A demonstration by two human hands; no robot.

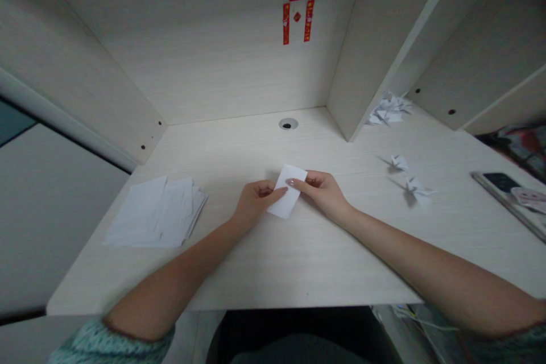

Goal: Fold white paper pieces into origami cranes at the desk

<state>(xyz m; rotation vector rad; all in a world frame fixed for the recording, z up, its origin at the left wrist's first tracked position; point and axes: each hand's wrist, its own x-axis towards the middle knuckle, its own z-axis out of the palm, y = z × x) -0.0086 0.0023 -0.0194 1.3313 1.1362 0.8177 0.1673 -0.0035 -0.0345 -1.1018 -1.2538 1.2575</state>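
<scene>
A small folded piece of white paper [288, 205] is held between my two hands above the middle of the desk, tilted toward the upper right. My left hand [258, 199] pinches its left edge, with the thumb lying on top. On the other side, my right hand [321, 189] grips the upper right edge, its thumb also on the paper's face. The fingers behind the sheet are partly hidden. Left of my hands lies a stack of white paper sheets [145, 213]. Two folded paper cranes, one nearer [418, 189] and one farther [399, 163], sit on the desk to the right.
A heap of folded white paper [389, 109] lies at the back right, behind the upright divider [362, 68]. A phone-like dark object [502, 182] rests on a flat pad at the right. The desk [256, 273] has a cable hole [288, 124] near its back wall.
</scene>
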